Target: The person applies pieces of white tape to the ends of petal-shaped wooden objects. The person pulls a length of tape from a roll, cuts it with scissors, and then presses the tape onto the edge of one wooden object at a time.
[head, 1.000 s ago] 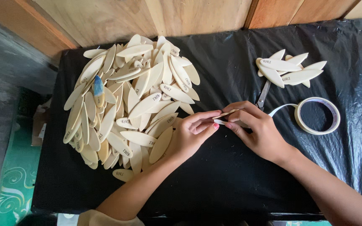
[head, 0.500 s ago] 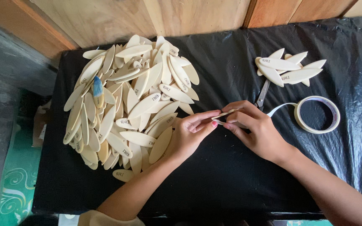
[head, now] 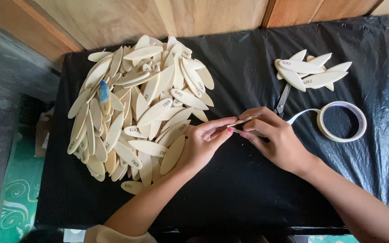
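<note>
Both my hands meet at the middle of a black-covered table. My left hand and my right hand together pinch one thin, pale wooden leaf-shaped piece, seen edge-on between the fingertips. A strip of white tape runs from my right hand to a tape roll lying just right of it. A big heap of the same wooden pieces lies left of my left hand.
A small stack of several wooden pieces sits at the back right. Scissors lie partly hidden behind my right hand. One piece with a blue tip rests on the heap. A wooden wall backs the table.
Hardly anything has moved; both hands stay on the same wooden piece with only slight finger shifts.
</note>
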